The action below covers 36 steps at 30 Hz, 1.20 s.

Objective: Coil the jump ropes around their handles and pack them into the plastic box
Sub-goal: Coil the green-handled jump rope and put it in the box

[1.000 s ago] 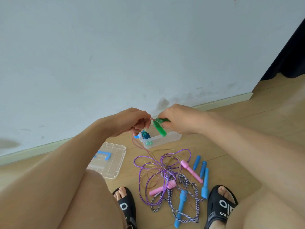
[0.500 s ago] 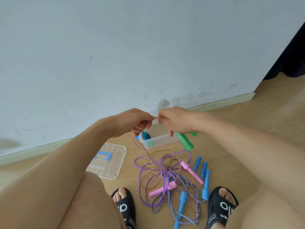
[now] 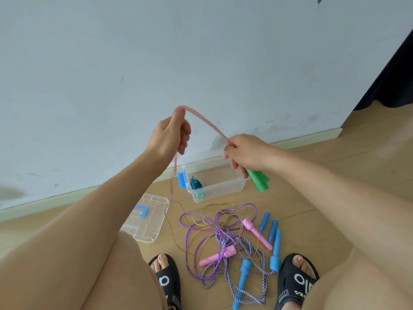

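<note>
Our left hand (image 3: 171,136) pinches the pink rope (image 3: 204,120) high, right hand (image 3: 248,153) gripping green handles (image 3: 259,181), keeping it taut for coiling

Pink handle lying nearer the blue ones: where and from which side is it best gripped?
Probably from above, across the narrow shaft of the pink handle. It lies flat on the floor, diagonal, with open floor either side; the purple rope crowds its bulbous upper end.

The right grip (image 3: 242,153) covers the upper part of the green handles (image 3: 258,181). A motion-blurred pink rope (image 3: 202,119) runs to the left grip (image 3: 172,136), then passes behind that forearm. Well below both grips, the frame's bottom edge crops the sandals (image 3: 295,285).
</note>
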Tool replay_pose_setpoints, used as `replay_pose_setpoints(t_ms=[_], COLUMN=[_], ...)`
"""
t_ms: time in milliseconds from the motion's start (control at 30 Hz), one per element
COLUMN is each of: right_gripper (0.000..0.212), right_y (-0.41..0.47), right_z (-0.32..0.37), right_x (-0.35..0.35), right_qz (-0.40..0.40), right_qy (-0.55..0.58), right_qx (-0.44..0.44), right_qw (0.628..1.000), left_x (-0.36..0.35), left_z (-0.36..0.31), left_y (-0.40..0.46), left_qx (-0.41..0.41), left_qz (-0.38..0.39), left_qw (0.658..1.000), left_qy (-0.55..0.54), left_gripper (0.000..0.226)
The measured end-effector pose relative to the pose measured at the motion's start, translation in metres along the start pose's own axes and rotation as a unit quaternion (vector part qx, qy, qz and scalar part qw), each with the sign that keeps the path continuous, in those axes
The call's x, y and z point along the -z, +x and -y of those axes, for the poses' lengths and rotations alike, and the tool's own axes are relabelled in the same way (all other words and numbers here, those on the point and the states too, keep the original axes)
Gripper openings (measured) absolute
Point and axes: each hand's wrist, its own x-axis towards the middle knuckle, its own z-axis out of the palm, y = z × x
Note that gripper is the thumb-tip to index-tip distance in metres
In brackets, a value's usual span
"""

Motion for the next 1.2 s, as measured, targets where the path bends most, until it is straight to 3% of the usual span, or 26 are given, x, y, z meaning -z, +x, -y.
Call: replay_pose_setpoints(t_ms=[67,133,200,267,333,400,467,600,700,767,833,967,1067,1200], right_gripper=[0.023,0.019,0.013,0.011,0.016,0.018,0.015,0.011,0.017,0.022,0.023,0.028,0.031,0.032], right_y=[-0.003,-0.005,-0.008,-0.012,-0.014,-0.011,-0.006,-0.005,-0.003,-0.001,0.002,0.006,0.005,0.006], right_z=[0.004,0.009,0.016,0.023,0.027,0.029,0.032,0.039,0.043,0.043,0.041,0.036,0.035,0.037], right_x=[-0.005,-0.007,-0.006,-0.005,-0.007,-0.01,-0.014,-0.021,-0.02,-0.021,-0.023,-0.022,-0.021,-0.024], right_qz=[0.038,0.052,0.069,0.092,0.094,0.07,0.047,0.01,-0.031,-0.055,-0.066,-0.094,-0.104,-0.113], right_qy=[0.016,0.081,0.177,0.262,0.331,0.385,0.432,0.536,0.575,0.572,0.555,0.49,0.508,0.522], right_qx=[-0.013,-0.029,-0.038,-0.044,-0.043,-0.05,-0.075,-0.128,-0.141,-0.147,-0.158,-0.162,-0.159,-0.178], right_qw=[0.999,0.995,0.981,0.96,0.938,0.919,0.897,0.835,0.805,0.805,0.814,0.851,0.84,0.827], left_x=[-0.004,-0.002,-0.001,-0.001,-0.001,-0.003,-0.008,-0.015,-0.011,-0.01,-0.012,-0.015,-0.014,-0.019], left_z=[0.007,0.02,0.024,0.017,0.011,0.006,0.007,-0.001,0.001,0.006,0.008,0.009,0.009,0.007], left_y=[0.004,0.005,0.003,-0.003,-0.007,-0.016,-0.023,-0.029,-0.028,-0.025,-0.026,-0.025,-0.023,-0.027], left_qx=[0.005,0.045,0.076,0.07,0.114,0.187,0.197,0.165,0.147,0.161,0.153,0.096,0.07,0.048], left_qz=[0.016,0.068,0.105,0.118,0.19,0.296,0.342,0.332,0.328,0.322,0.328,0.321,0.294,0.264], left_qw=[0.992,0.943,0.902,0.912,0.955,0.936,0.919,0.928,0.933,0.933,0.932,0.935,0.937,0.919], left_qy=[0.125,0.322,0.412,0.387,0.196,0.024,-0.013,-0.032,-0.028,-0.013,0.012,0.119,0.173,0.289], left_gripper=[0.036,0.046,0.057,0.047,0.034,0.05,0.06,0.046,0.034,0.055,0.062,0.045,0.038,0.058])
